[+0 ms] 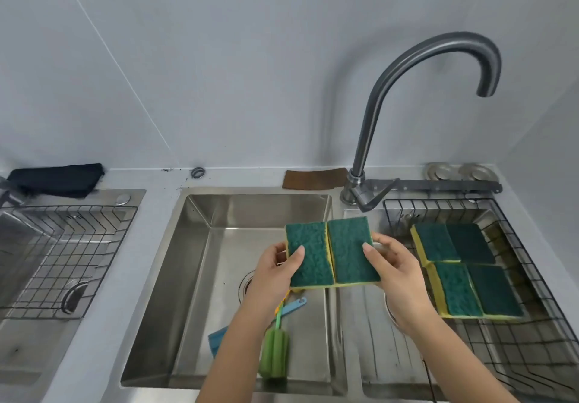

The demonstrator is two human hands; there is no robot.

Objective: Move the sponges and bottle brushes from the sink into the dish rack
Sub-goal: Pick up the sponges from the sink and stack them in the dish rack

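Two green-topped yellow sponges are held side by side above the middle sink [194, 246]. My left hand [275, 274] grips the left sponge [308, 252] and my right hand [394, 274] grips the right sponge [352, 250]. Their edges touch. Below my left forearm, on the sink floor, lie a green bottle brush [274, 352] and a blue bottle brush [293, 304], the blue one partly hidden by my arm. In the black wire dish rack [532, 265] over the right basin, several green sponges [463, 271] lie flat in a block.
A curved steel faucet [407, 67] rises between the middle sink and the right basin. Another wire rack [62, 246] sits in a sink at the left. A dark cloth [56, 180] and a brown pad [313, 178] lie along the back wall.
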